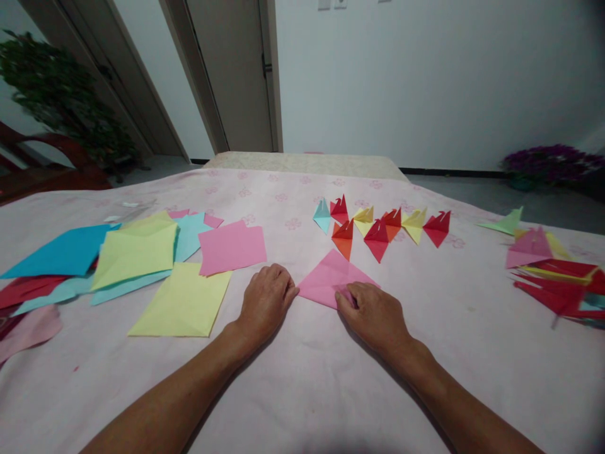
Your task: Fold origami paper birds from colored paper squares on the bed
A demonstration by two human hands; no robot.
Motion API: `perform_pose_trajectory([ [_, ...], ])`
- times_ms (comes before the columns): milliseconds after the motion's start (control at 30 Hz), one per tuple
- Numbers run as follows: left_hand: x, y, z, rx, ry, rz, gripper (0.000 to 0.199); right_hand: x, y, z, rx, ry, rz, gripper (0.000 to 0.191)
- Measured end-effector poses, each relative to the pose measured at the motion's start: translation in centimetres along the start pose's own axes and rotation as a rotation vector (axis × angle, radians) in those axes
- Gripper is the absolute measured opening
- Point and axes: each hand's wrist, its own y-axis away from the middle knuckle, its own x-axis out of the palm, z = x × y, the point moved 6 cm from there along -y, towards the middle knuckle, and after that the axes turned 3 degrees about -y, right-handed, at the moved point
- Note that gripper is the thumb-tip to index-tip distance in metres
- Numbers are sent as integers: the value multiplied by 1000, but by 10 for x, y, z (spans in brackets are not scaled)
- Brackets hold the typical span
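Note:
A pink sheet of origami paper (326,275) lies partly folded on the cloth between my hands, with a crease line across it. My left hand (268,291) is closed, its fingers curled and the thumb side at the paper's left corner. My right hand (375,313) is closed too, knuckles up, with thumb and forefinger on the lower right edge. The curled fingers hide part of that edge. Just beyond the sheet stand several small folded paper birds, among them an orange bird (343,237), a red bird (378,238) and a light blue bird (322,216).
Loose square sheets lie to the left: a yellow sheet (182,306), a pink sheet (234,247) and a blue sheet (61,251). At the far right is a pile of folded red pieces (553,290) beside a green piece (505,223). A pink patterned tablecloth (293,391) covers the table.

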Motion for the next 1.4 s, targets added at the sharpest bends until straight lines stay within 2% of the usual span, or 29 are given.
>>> perform_pose_trajectory([
  [233, -2, -1, -5, 1, -65, -26, 12, 0, 0, 3, 7, 30, 31, 27],
  [300, -4, 0, -9, 47, -55, -60, 6, -2, 1, 3, 5, 28, 19, 21],
  [367, -3, 3, -16, 152, -29, -68, 7, -5, 2, 5, -25, 4, -21, 12],
  [467, 2, 8, -27, 311, 13, 6, 12, -8, 4, 10, -132, -6, -75, 35],
  [533, 6, 13, -32, 345, -6, 62, 17, -6, 7, 15, -233, 28, -73, 39],
  [667, 13, 28, -41, 330, -116, 109, 37, 2, 17, 18, -386, 130, -13, 35],
  [767, 18, 42, -44, 306, -174, 81, 49, 2, 30, 12, -408, 215, 4, 41],
  [867, 21, 51, -46, 282, -197, 70, 56, -7, 38, 6, -420, 283, 6, 42],
  [933, 22, 52, -47, 272, -212, 74, 56, -15, 33, 1, -380, 293, 51, 38],
  [1033, 21, 48, -50, 282, -209, 78, 53, -28, 8, -5, -233, 231, 158, 26],
  [1133, 20, 45, -53, 315, -168, 78, 49, -35, -24, -2, -95, 81, 152, 31],
  [1300, 15, 45, -51, 351, -148, 51, 45, -14, -51, 3, 44, -4, 249, 40],
  [1400, 14, 46, -50, 363, -133, 42, 43, -5, -56, -2, 96, -10, 217, 53],
])
